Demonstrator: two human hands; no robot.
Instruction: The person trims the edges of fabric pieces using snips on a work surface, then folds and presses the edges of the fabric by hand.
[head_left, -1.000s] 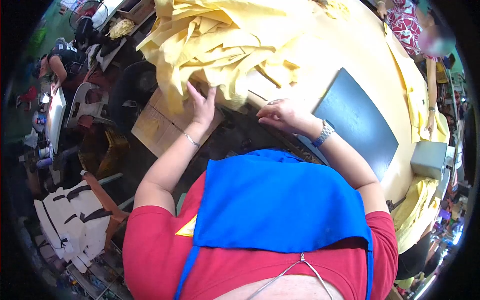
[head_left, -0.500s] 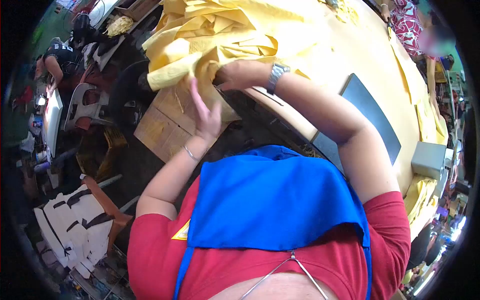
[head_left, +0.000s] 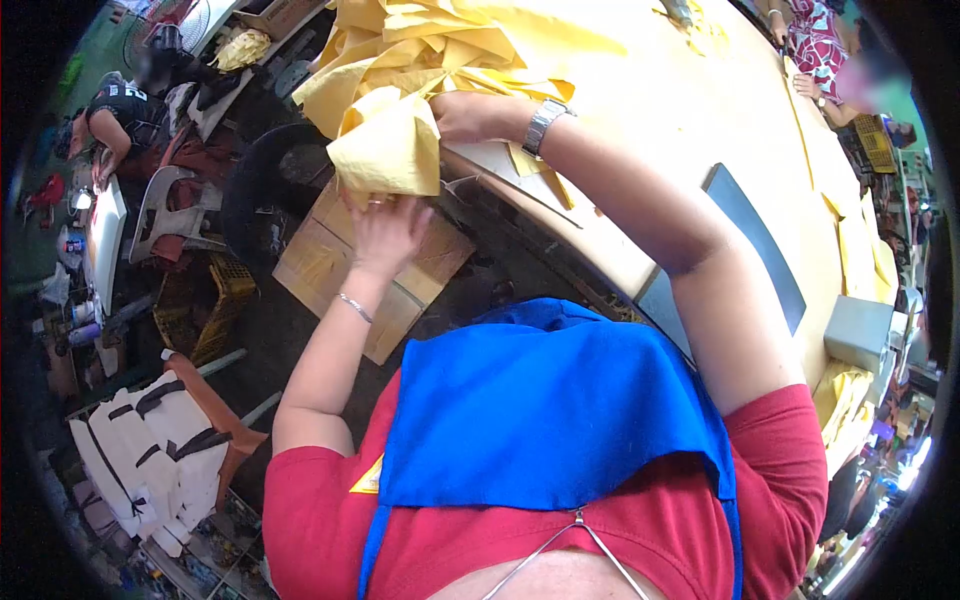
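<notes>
A piece of yellow cloth [head_left: 385,150] hangs folded over at the near left edge of the table. My left hand [head_left: 388,238] holds its lower edge from below, with the fingertips partly hidden by the cloth and the thumb to the right. On the cloth's upper right side, my right hand [head_left: 480,118] grips it; those fingertips are hidden behind the fabric. Just beyond both hands lies a heap of yellow cloth pieces [head_left: 430,45] on the table [head_left: 690,120].
Beneath my left hand stands a cardboard box [head_left: 335,285] on the floor. A dark flat board [head_left: 755,255] lies by my right forearm, and a grey box [head_left: 858,328] is at far right. Other people [head_left: 118,115] work at left and across the table at upper right.
My left hand, stretched out beside the cloth before, now holds its lower edge. The cloth piece has come down and spread out between my hands. My right hand has risen slightly.
</notes>
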